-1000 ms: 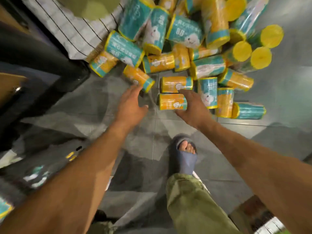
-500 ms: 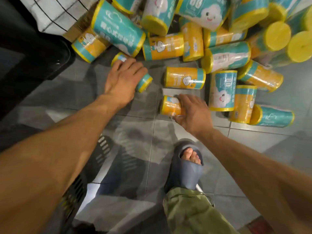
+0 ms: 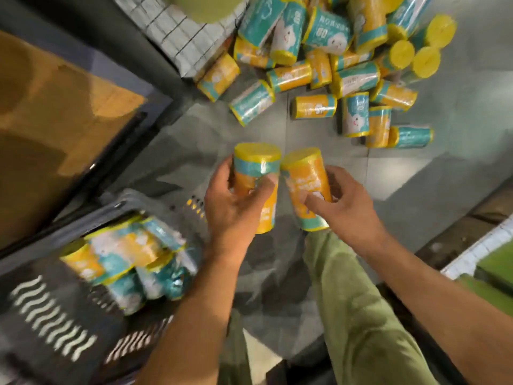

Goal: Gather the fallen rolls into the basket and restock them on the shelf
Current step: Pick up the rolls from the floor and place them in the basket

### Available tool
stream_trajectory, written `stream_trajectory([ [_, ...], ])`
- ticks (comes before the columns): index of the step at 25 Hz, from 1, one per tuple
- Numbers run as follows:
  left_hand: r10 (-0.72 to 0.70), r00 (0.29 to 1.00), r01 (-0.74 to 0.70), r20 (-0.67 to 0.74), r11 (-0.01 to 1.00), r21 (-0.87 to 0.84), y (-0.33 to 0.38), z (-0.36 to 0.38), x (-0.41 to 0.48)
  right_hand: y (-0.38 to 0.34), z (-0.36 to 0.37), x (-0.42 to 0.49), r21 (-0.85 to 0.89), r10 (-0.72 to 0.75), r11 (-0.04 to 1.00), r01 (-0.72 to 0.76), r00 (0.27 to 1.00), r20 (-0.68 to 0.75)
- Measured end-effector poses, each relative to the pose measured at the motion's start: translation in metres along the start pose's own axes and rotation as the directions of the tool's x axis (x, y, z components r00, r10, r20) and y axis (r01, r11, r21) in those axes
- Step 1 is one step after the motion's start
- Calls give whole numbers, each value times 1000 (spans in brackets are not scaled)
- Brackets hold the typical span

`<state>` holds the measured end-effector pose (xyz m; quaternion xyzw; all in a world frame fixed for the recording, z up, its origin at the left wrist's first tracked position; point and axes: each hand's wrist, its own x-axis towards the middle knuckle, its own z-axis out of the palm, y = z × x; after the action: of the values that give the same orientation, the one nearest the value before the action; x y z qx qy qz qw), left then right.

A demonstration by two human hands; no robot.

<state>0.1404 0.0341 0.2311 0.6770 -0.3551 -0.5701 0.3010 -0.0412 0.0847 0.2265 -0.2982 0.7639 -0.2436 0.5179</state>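
Observation:
My left hand (image 3: 236,207) grips an orange-and-teal roll (image 3: 256,162), held upright above the floor. Beside it my right hand (image 3: 341,201) grips a second orange roll (image 3: 305,173), tilted slightly right; the two rolls nearly touch. A pile of fallen rolls (image 3: 341,79) in yellow, orange and teal wrap lies on the grey tiled floor at the top right. The dark plastic basket (image 3: 55,337) sits at the lower left, with several rolls (image 3: 125,251) inside it.
A dark shelf unit with a brown board (image 3: 55,120) fills the left. A white wire-grid rack (image 3: 177,37) stands at the top by the pile. My green-trousered leg (image 3: 355,301) is below the hands. A white shelf edge (image 3: 477,251) shows at the right.
Both hands were reaching onto rolls on the floor; now each has lifted one roll and pulled back towards me. The view has swung so the basket shows at lower left.

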Motion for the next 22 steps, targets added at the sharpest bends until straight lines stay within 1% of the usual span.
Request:
stream_trajectory([
  [2,26,1000,-26,-11,998,-49,13,-59,-50,-29,32,-56,154,-30,988,15,995,91],
  [3,22,999,-24,-40,997,-68,8,-97,-70,-39,56,-83,221,-34,975,5,991,130],
  [5,-55,988,47,-145,997,-53,-21,-175,-101,-43,111,-123,291,10,954,-74,976,215],
  [6,-115,972,115,-205,993,-13,-42,-215,-112,-40,143,-138,282,45,952,-119,965,257],
  [8,-259,915,296,-311,952,79,-89,-290,-124,-24,213,-157,172,107,970,-172,936,337],
  [9,-305,883,369,-356,920,128,-113,-320,-125,-13,247,-160,68,141,982,-177,923,359],
  [10,-321,861,414,-394,893,177,-134,-344,-125,1,279,-161,-57,177,984,-168,914,365],
  [12,-304,847,464,-437,824,325,-173,-381,-116,28,333,-158,-261,223,957,-127,898,379],
  [14,-289,845,512,-450,677,528,-203,-402,-104,52,369,-152,-419,266,903,-89,884,385],
  [15,-282,837,534,-470,612,583,-212,-409,-100,60,377,-149,-487,292,871,-73,873,391],
  [16,-275,825,549,-494,601,581,-217,-414,-99,62,380,-148,-520,309,852,-63,862,401],
  [17,-256,821,541,-511,633,554,-215,-414,-100,61,376,-148,-500,308,863,-72,861,406],
  [19,-187,852,456,-488,722,520,-194,-400,-111,44,346,-152,-340,238,936,-87,870,431],
  [21,-117,910,333,-398,779,531,-162,-369,-127,15,298,-156,-136,71,991,-15,908,414],
  [22,-85,930,275,-358,807,523,-142,-349,-134,1,269,-156,-44,11,999,6,928,372],
])
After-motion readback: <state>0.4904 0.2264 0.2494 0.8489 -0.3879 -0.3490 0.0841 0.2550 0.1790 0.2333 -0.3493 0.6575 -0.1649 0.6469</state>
